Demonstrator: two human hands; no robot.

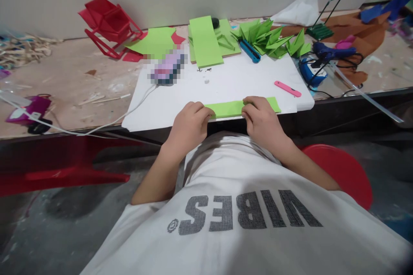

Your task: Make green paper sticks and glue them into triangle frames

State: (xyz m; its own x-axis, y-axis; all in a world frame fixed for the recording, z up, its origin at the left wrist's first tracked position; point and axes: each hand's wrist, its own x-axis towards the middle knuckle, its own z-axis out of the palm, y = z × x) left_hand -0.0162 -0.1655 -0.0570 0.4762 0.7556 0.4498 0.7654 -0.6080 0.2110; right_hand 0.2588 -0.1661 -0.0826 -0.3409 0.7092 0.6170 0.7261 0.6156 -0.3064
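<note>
A narrow strip of bright green paper (225, 109) lies along the front edge of a white board (180, 101), and it looks folded lengthwise. My left hand (191, 125) is closed at the strip's left end, thumb and fingers pinching its near edge. Farther right, my right hand (263, 117) pinches the same edge, fingers curled, with the strip's right end sticking out beyond it. My fingers hide parts of the strip. A pink cutter knife (288, 89) rests on the board beyond my right hand.
Behind are green paper sheets (206, 43), folded green paper pieces (266, 41), a blue cutter (250, 51) and a blurred phone (168, 68) with a white cable (129, 116). A red model chair (108, 25) stands left; a blue glue gun (334, 51) lies right. A red stool (342, 172) is below.
</note>
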